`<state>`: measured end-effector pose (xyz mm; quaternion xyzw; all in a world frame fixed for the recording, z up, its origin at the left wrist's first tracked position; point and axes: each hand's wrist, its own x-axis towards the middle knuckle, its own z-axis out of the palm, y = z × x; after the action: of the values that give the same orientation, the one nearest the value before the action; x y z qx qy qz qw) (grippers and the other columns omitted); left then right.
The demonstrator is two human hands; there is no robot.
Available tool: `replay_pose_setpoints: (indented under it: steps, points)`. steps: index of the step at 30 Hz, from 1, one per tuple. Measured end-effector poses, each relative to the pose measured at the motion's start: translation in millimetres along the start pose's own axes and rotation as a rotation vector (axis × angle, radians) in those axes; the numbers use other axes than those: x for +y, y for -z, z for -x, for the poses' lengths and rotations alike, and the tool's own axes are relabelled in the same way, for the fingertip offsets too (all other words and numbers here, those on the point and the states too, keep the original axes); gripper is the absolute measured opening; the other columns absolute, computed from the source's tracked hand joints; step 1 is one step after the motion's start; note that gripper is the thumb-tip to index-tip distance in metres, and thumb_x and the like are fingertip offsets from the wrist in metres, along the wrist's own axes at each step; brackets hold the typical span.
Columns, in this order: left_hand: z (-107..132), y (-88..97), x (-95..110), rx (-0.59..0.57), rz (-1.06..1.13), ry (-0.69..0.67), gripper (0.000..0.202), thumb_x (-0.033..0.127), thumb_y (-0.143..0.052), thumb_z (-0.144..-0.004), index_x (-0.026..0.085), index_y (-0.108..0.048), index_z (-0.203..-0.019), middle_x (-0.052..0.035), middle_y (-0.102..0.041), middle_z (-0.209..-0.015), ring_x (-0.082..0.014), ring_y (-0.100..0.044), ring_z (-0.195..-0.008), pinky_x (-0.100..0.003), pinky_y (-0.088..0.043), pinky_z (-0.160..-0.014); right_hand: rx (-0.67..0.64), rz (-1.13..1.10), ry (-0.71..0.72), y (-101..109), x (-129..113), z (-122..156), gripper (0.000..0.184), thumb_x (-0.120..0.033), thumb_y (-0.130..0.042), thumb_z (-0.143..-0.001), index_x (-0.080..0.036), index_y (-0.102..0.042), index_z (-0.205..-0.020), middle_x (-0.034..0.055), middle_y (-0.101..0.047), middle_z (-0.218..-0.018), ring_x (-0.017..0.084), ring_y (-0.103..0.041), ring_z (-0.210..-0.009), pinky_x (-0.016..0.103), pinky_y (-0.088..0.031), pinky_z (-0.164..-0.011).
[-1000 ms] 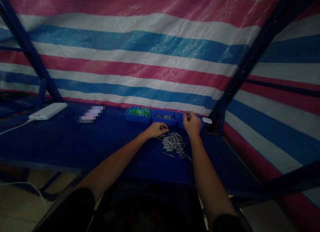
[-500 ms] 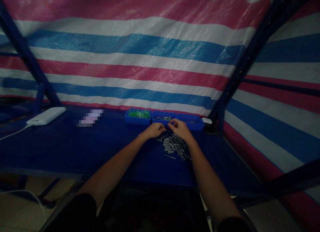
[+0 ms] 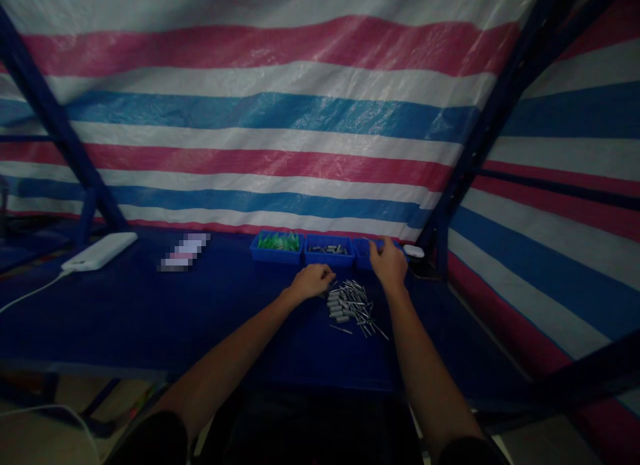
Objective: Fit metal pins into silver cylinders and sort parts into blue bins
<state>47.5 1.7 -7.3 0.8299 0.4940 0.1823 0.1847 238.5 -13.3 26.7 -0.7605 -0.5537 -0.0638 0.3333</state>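
My left hand [image 3: 314,280] rests curled on the dark blue table [image 3: 150,305], its fingers closed at the left edge of a pile of small metal pins and short cylinders [image 3: 353,305]. My right hand [image 3: 387,261] is raised over the rightmost of three small blue bins [image 3: 364,250], fingers bent together; what they hold, if anything, I cannot make out. The middle bin [image 3: 329,250] holds small metal parts and the left bin [image 3: 277,245] holds green pieces.
A white power bank [image 3: 100,251] with a cable lies at the far left of the table. A blurred flat item [image 3: 184,250] lies beside it. A small white object [image 3: 414,251] sits right of the bins. Striped tarpaulin and dark blue frame bars surround the table.
My right hand left the pile, where it met the left hand, and moved up and right to the rightmost bin. The left hand stayed by the pile.
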Motion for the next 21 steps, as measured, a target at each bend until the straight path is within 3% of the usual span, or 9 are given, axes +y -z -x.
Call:
replay_pose_setpoints:
  steps: [3,6,8,12,16,18,21]
  points:
    - [1.3,5.2,17.4,-0.090,-0.229,-0.017,0.025,0.040,-0.053,-0.075,0.022,-0.065,-0.088,-0.0050,-0.067,-0.094,-0.0192,-0.061,-0.085,-0.026,-0.045,-0.070,-0.085,0.105,-0.082,6.0,10.3,-5.2,0.047,-0.044,-0.043,-0.083,-0.017,-0.046,-0.121,0.0133,-0.065,-0.091,0.027,-0.061,-0.084,0.034,-0.042,-0.069]
    - [-5.9,10.1,33.2,-0.128,-0.395,-0.043,0.020,0.031,-0.055,-0.072,0.018,-0.065,-0.082,-0.0110,-0.065,-0.098,-0.0256,-0.059,-0.093,-0.035,-0.044,-0.078,-0.181,0.081,0.051,6.0,13.9,-0.6,0.041,-0.041,-0.045,-0.083,-0.017,-0.050,-0.116,0.0117,-0.065,-0.087,0.025,-0.061,-0.081,0.032,-0.042,-0.068]
    - [-12.7,10.9,35.8,-0.139,-0.373,-0.052,0.017,0.025,-0.051,-0.073,0.015,-0.064,-0.077,-0.0131,-0.065,-0.093,-0.0271,-0.059,-0.091,-0.038,-0.044,-0.078,-0.237,-0.018,0.187,2.4,13.5,5.3,0.034,-0.037,-0.046,-0.083,-0.017,-0.055,-0.109,0.0073,-0.064,-0.077,0.021,-0.061,-0.074,0.029,-0.042,-0.065]
    - [-16.9,12.5,21.4,-0.095,0.092,-0.101,0.014,0.020,-0.045,-0.077,0.015,-0.057,-0.083,-0.0056,-0.063,-0.080,-0.0169,-0.059,-0.077,-0.029,-0.045,-0.072,-0.313,-0.285,0.396,-4.8,8.3,17.0,0.027,-0.032,-0.046,-0.084,-0.017,-0.057,-0.102,0.0003,-0.060,-0.065,0.015,-0.056,-0.061,0.025,-0.041,-0.059]
    - [2.6,22.8,6.3,-0.115,0.618,-0.096,0.009,0.022,-0.048,-0.079,0.016,-0.049,-0.085,0.0012,-0.056,-0.072,-0.0105,-0.055,-0.068,-0.022,-0.043,-0.063,-0.377,-0.373,0.590,5.0,0.1,27.5,0.021,-0.025,-0.048,-0.083,-0.019,-0.058,-0.100,0.0009,-0.062,-0.073,0.013,-0.057,-0.065,0.024,-0.042,-0.063]
    - [15.3,27.1,5.3,-0.121,0.765,-0.046,0.014,0.025,-0.050,-0.079,0.017,-0.046,-0.090,0.0030,-0.055,-0.070,-0.0096,-0.053,-0.065,-0.021,-0.041,-0.060,-0.397,-0.353,0.694,14.7,-3.5,31.5,0.015,-0.022,-0.046,-0.084,-0.020,-0.059,-0.090,0.0022,-0.063,-0.077,0.014,-0.058,-0.070,0.024,-0.042,-0.066]
    - [26.1,28.6,10.9,-0.126,0.830,-0.007,0.017,0.028,-0.049,-0.080,0.018,-0.043,-0.092,0.0044,-0.054,-0.066,-0.0086,-0.051,-0.061,-0.021,-0.040,-0.059,-0.378,-0.304,0.757,25.7,-7.6,34.3,0.014,-0.022,-0.047,-0.084,-0.019,-0.058,-0.092,0.0034,-0.062,-0.078,0.015,-0.058,-0.072,0.025,-0.041,-0.066]
